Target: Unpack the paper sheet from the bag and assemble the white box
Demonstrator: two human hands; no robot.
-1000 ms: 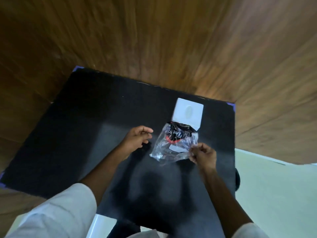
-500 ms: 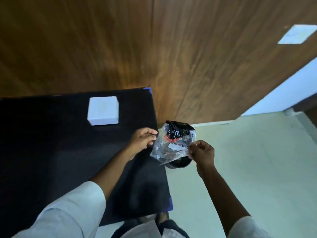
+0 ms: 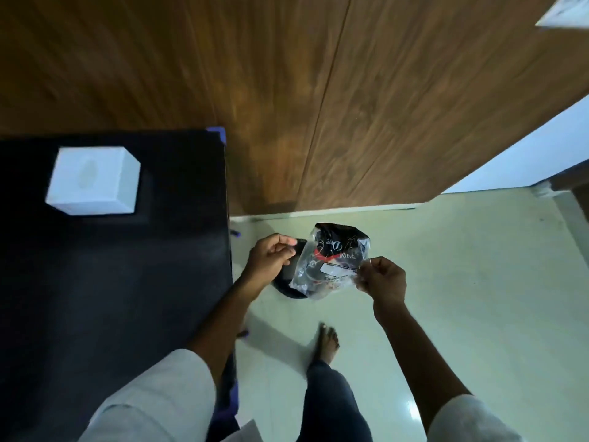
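Observation:
A clear plastic bag (image 3: 331,260) with black and red print hangs in the air over the floor, to the right of the table. My right hand (image 3: 382,279) pinches its right edge. My left hand (image 3: 271,260) hovers just left of the bag with its fingers curled together; a small gap separates it from the plastic. The white box (image 3: 92,180) stands closed on the black table (image 3: 127,282), far to the left of both hands. No loose paper sheet shows.
A dark round object (image 3: 283,287) lies on the pale floor under the bag. My bare foot (image 3: 328,339) stands below the hands. A wooden wall panel (image 3: 350,106) rises behind, with a white plate (image 3: 564,11) at top right.
The view has swung right. Both hands and the bag have left the table top and are now over the floor; the white box has stayed on the table.

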